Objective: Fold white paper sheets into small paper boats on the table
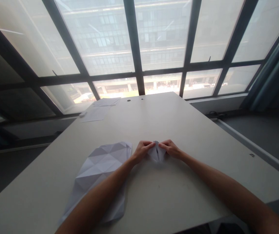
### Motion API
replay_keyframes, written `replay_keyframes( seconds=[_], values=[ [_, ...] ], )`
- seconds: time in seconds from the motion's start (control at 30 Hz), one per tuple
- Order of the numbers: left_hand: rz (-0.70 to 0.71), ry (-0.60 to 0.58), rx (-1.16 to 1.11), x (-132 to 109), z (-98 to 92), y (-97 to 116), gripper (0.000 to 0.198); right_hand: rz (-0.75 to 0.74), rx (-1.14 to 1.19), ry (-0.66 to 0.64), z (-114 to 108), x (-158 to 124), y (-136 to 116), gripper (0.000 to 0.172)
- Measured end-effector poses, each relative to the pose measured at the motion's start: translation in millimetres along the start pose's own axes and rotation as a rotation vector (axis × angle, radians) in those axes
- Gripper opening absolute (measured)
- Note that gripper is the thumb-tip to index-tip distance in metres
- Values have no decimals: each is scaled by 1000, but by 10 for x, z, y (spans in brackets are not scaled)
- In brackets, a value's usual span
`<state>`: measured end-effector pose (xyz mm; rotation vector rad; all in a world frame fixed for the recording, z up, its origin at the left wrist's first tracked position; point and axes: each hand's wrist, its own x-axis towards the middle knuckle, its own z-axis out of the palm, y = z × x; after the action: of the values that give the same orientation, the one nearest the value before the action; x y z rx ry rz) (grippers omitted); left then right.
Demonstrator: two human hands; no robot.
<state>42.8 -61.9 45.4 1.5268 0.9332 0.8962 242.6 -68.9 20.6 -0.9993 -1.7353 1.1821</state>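
You hold a small folded paper (152, 154) at the white table (163, 198); blur along its lower edge leaves contact with the surface uncertain. Your left hand (142, 150) pinches its upper left, fingers closed on the paper; your right hand (171, 148) pinches its upper right likewise. 1 dark slit shows between. Expect it to be light, springy at the folds and easily crumpled: grip gently on layered edges, clear of the slit. 1 larger creased sheet (102, 160) lies left, partly hidden by your left forearm (100, 203).
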Motion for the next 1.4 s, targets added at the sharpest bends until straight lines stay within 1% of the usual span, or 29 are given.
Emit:
replay_keyframes(
  seconds=[0.4,0.53,0.7,0.93,1.27,1.4],
  values=[
    [-51,52,-75,9,4,-27,47,1,-26,78,-8,12,55,51],
    [-63,122,-131,38,-15,-80,44,3,-13,152,-24,11,52,51],
    [-83,155,-228,82,-38,-149,48,-49,-1,250,-35,3,37,52],
    [-15,241,-353,120,-57,-168,45,-64,50,458,-72,37,86,52],
    [10,358,-537,184,-92,-230,43,-55,201,591,-142,111,130,49],
    [11,371,-558,193,-96,-238,39,-27,260,649,-169,120,159,47]
  ],
)
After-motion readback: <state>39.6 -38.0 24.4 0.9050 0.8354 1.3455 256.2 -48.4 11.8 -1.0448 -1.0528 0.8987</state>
